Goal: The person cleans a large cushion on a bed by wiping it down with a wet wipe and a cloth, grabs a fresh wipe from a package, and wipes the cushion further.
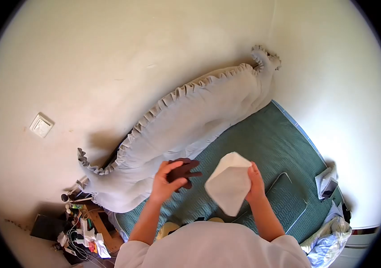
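My left hand [166,181] is closed round a dark brown item [184,173] with several flat, finger-like parts sticking out to the right. My right hand [256,183] pinches the right edge of a whitish, roughly diamond-shaped flat piece [229,185], whose top edge looks folded or layered. Both things are held up in front of my body, apart from each other, above a bed with a green quilted cover [253,134].
A grey ruffled cover [190,111] drapes the headboard along the wall. A green pillow [284,203] lies right. At the lower left stands a cluttered nightstand [101,223]. Patterned bedding [331,241] and a phone [329,188] are at the right. A wall switch [41,125] is left.
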A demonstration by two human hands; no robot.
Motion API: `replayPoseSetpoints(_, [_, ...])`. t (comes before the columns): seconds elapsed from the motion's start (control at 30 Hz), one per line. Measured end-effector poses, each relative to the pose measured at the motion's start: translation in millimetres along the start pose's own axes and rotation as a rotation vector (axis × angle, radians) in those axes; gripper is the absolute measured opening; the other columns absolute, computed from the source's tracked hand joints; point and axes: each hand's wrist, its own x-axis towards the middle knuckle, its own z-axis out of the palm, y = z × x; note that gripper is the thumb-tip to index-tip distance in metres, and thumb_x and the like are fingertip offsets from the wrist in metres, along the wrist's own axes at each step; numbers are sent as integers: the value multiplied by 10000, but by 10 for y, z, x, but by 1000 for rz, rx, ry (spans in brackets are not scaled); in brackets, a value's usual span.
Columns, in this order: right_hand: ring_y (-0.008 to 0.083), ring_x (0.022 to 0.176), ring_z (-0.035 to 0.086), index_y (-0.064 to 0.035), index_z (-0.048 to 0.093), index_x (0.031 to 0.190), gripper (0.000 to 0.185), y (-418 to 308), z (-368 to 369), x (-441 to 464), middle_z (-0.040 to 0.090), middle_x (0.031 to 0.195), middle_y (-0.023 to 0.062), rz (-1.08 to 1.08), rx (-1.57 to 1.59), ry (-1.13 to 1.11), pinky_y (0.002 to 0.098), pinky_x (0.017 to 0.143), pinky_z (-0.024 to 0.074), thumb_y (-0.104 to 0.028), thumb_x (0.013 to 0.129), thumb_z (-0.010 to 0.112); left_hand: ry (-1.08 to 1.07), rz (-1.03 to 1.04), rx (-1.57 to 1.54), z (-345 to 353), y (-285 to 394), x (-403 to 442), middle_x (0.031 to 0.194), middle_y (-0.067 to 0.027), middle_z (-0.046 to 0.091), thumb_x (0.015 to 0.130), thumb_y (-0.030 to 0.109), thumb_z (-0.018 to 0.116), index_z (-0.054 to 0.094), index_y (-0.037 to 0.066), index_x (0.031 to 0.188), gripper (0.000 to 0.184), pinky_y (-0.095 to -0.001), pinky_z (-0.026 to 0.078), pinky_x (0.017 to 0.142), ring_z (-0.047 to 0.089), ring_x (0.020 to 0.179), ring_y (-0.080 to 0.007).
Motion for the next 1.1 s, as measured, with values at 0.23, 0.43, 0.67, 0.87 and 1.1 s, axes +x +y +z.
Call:
replayPoseSetpoints(0.23, [258,1019,582,-69,478,1233,399,-347,66,337,580,1135,120,22,232,11,419,850,506,-339,940,475,244,478,-339,-340,629,-60,1250,-94,525,803,32,649,379,38,1365,624,-305,386,993,507,1148,-198])
replayPoseSetpoints(0.43, [287,1097,553,-58,463,1270,440,-333,374,595,559,1216,116,-124,374,-8,457,928,462,-348,940,455,70,736,-271,-314,953,304,1202,-91,526,823,120,645,416,29,1279,519,-320,376,992,503,1135,-206])
replayPoseSetpoints(0.67, [308,1132,538,-42,489,1258,397,-182,431,1009,546,1255,136,-339,482,75,479,981,428,-279,944,434,54,686,-124,-517,769,1109,1147,-71,517,837,167,622,430,46,1198,426,-343,360,995,496,1114,-196])
replayPoseSetpoints(0.87, [299,1116,538,-42,508,1231,368,-394,277,1373,565,1220,128,-497,543,-89,476,973,438,-249,928,486,85,735,-158,-691,825,1439,1100,-54,509,850,207,602,443,61,1128,352,-363,346,997,489,1096,-187])
replayPoseSetpoints(1.1, [263,1146,521,-93,485,1260,423,-522,528,1561,547,1250,83,-452,512,-51,448,991,437,-243,881,600,319,889,-137,-520,831,1625,1045,-35,500,865,254,579,457,78,1047,281,-386,330,1000,482,1075,-176])
